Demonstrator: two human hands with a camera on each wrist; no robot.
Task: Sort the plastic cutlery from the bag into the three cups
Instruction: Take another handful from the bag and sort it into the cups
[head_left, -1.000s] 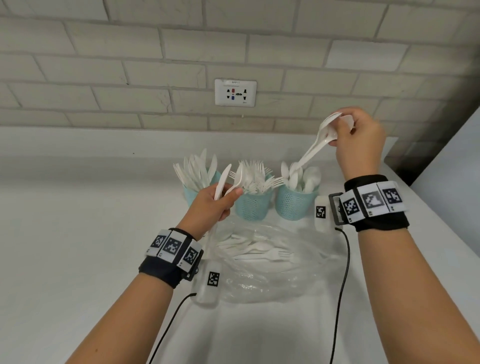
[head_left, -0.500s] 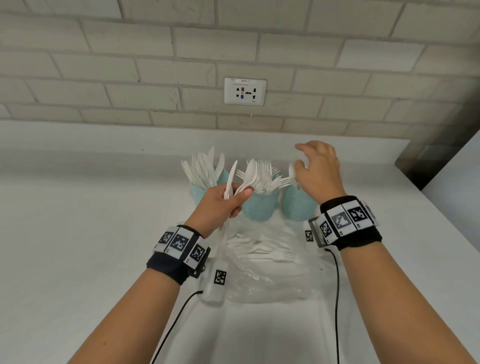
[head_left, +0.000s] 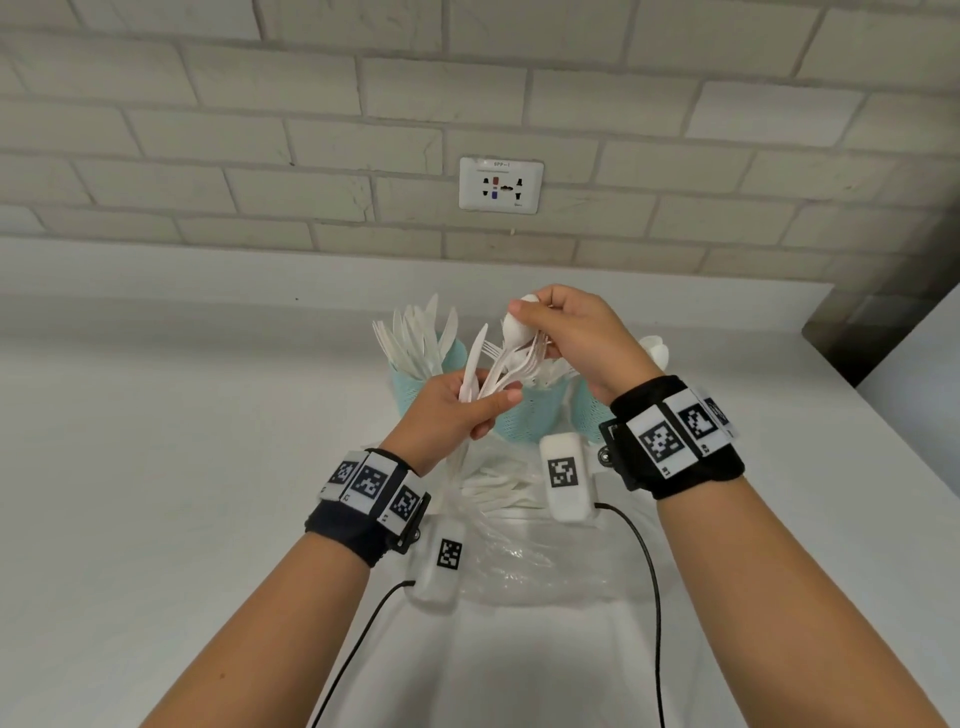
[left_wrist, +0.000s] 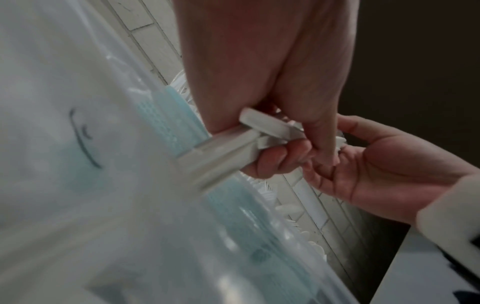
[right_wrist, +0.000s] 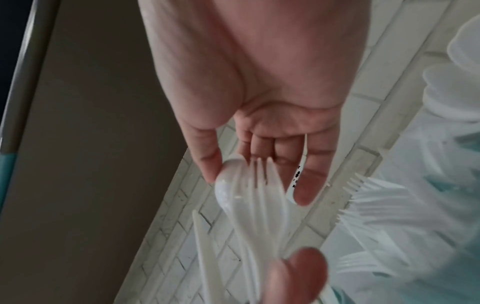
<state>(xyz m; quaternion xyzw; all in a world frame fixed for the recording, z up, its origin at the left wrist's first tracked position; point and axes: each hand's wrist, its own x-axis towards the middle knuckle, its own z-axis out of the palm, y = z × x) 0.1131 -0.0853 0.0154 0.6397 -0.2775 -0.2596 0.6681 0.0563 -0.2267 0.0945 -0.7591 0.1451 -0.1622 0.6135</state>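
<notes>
My left hand (head_left: 483, 402) grips a small bundle of white plastic cutlery by the handles (left_wrist: 228, 150): a knife (head_left: 476, 358), a spoon (head_left: 517, 327) and forks (right_wrist: 262, 185). My right hand (head_left: 527, 319) reaches over from the right and pinches the spoon's bowl (right_wrist: 228, 185) at the top of the bundle. Behind the hands stand three teal cups: the left cup (head_left: 451, 358) holds knives, the middle cup (head_left: 535, 415) forks, the right cup (head_left: 589, 410) spoons. The clear bag (head_left: 524, 551) lies in front of the cups with several pieces inside.
Everything sits on a white counter (head_left: 182, 467) against a brick wall with a socket (head_left: 501, 185). A dark gap (head_left: 862, 332) opens at the counter's far right end. Cables from the wrist cameras hang over the counter's near part.
My right hand let go of spoons over the right cup, then swung left to the bundle and took hold of the spoon's bowl. The left hand stayed put with its bundle.
</notes>
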